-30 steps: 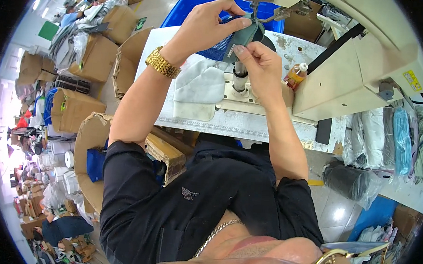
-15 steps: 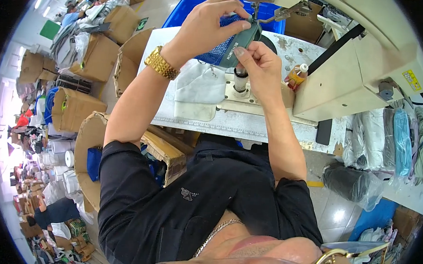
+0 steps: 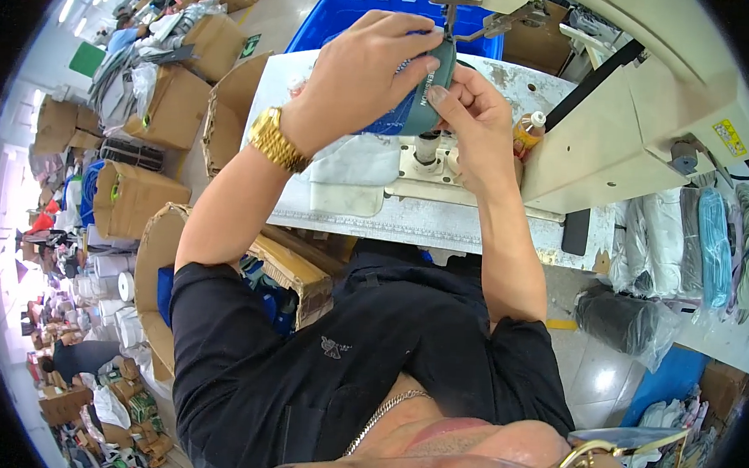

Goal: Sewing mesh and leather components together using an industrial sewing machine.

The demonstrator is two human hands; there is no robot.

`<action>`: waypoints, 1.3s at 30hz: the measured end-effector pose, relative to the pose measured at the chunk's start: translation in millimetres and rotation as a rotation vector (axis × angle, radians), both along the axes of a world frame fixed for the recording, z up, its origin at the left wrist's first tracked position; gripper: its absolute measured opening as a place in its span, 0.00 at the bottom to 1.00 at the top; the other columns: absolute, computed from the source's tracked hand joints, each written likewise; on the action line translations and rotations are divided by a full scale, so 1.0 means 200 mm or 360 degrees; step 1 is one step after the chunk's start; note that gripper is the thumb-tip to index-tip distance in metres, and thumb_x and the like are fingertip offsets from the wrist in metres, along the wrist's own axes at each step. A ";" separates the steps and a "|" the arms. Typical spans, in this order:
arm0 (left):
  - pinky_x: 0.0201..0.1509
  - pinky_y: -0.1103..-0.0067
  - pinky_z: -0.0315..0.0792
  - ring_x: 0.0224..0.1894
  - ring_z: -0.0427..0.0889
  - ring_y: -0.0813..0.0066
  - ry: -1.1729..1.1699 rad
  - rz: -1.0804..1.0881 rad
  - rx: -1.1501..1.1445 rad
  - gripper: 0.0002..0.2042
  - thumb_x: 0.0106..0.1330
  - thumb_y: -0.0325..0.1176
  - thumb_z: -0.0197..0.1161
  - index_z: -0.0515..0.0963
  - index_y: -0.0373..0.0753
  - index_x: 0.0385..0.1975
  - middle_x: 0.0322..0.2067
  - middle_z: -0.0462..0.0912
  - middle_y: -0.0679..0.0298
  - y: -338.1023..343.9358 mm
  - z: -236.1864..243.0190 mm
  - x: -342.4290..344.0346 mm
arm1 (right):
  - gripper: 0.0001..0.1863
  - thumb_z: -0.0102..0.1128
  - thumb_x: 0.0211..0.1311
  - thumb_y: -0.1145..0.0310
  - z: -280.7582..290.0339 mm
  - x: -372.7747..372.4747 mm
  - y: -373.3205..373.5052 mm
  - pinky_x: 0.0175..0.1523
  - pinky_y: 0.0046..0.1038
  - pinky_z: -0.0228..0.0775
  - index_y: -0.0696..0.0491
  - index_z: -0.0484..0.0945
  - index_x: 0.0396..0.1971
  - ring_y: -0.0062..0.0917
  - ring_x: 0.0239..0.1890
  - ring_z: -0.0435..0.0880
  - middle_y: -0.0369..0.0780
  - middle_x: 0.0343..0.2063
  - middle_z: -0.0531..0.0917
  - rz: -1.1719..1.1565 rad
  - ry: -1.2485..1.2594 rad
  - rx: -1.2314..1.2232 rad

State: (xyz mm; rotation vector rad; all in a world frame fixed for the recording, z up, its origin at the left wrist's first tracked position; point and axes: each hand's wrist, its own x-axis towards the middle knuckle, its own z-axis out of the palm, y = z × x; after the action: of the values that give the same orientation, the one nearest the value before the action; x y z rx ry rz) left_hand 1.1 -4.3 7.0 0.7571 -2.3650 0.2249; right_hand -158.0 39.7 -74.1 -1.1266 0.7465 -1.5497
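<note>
A sewn piece of green fabric and blue mesh (image 3: 421, 116), with pale lettering on its green band, is held up at the needle end of the sewing machine (image 3: 642, 134). My left hand (image 3: 375, 64) closes over its upper left side, thumb and fingers gripping the fabric and hiding much of the mesh. Lower on the right edge, my right hand (image 3: 480, 125) pinches the green band between thumb and curled fingers. The needle bar (image 3: 450, 19) comes down right by the piece's top edge; the exact stitching point is hidden. Beneath the piece stands the machine's post (image 3: 427, 152).
White cloth pieces (image 3: 353, 161) lie on the worktable (image 3: 366, 225), left of the post. A small bottle of orange liquid (image 3: 528, 134) stands beside the machine arm. Behind is a blue bin (image 3: 318, 23). An open cardboard box (image 3: 160, 248) sits at left; wrapped fabric bundles (image 3: 666, 241) lie right.
The fabric piece has turned more upright, its green band swinging right. My left hand has come down a little, and my right hand has shifted slightly right with the edge.
</note>
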 end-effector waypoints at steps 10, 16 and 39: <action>0.55 0.69 0.72 0.51 0.79 0.59 -0.0055 0.0010 -0.0018 0.17 0.64 0.37 0.62 0.79 0.39 0.51 0.51 0.80 0.61 0.01 0.00 0.02 | 0.17 0.65 0.61 0.71 0.04 -0.01 0.04 0.27 0.14 0.65 0.58 0.76 0.49 0.08 0.23 0.72 0.28 0.22 0.76 0.0116 -0.0065 0.0037; 0.57 0.69 0.71 0.52 0.78 0.58 -0.0185 0.0013 -0.0185 0.17 0.63 0.37 0.63 0.79 0.37 0.50 0.52 0.80 0.59 0.06 -0.01 0.03 | 0.18 0.65 0.61 0.71 0.01 -0.01 0.03 0.28 0.14 0.64 0.57 0.76 0.51 0.08 0.23 0.71 0.27 0.21 0.75 0.0136 -0.0079 -0.0011; 0.61 0.66 0.67 0.59 0.75 0.60 -0.0140 0.0024 -0.0141 0.17 0.63 0.37 0.62 0.78 0.40 0.52 0.53 0.80 0.60 0.03 -0.03 0.03 | 0.13 0.64 0.62 0.70 0.02 -0.03 -0.04 0.27 0.12 0.65 0.57 0.80 0.45 0.08 0.23 0.72 0.28 0.23 0.78 0.0193 -0.0219 -0.0004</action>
State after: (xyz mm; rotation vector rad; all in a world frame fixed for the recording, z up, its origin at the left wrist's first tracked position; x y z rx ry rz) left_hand 6.2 1.1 1.5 0.7367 -2.4148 0.3737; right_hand -164.8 32.2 -69.9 -1.0365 0.5740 -1.5091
